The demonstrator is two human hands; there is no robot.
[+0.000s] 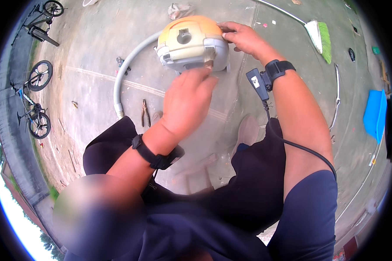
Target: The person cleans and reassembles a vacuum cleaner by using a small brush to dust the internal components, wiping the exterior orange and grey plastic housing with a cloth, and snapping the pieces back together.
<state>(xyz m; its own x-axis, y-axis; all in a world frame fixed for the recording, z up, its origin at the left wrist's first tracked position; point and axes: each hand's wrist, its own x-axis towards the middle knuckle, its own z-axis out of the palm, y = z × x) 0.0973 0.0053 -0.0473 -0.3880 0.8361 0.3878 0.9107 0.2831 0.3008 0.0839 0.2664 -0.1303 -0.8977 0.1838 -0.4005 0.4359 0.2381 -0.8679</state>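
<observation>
A canister vacuum cleaner (pixel 191 41) with an orange top and pale grey body stands on the floor in front of me. A round hose opening shows in its cream front. My left hand (pixel 189 98) is closed near its lower front, slightly blurred, around what looks like a small brush (pixel 210 54) with a tan tip against the casing. Most of that brush is hidden by my fingers. My right hand (pixel 244 39) grips the cleaner's upper right edge. From behind its left side a grey corrugated hose (pixel 125 67) curves down to my left knee.
Pliers (pixel 145 113) lie between the hose and my left forearm. A green-bristled broom (pixel 320 39), a metal wrench (pixel 337 87) and a blue dustpan (pixel 374 115) are on the right. Two bicycles (pixel 39 76) stand far left. A crumpled plastic bag (pixel 180 11) lies behind the cleaner.
</observation>
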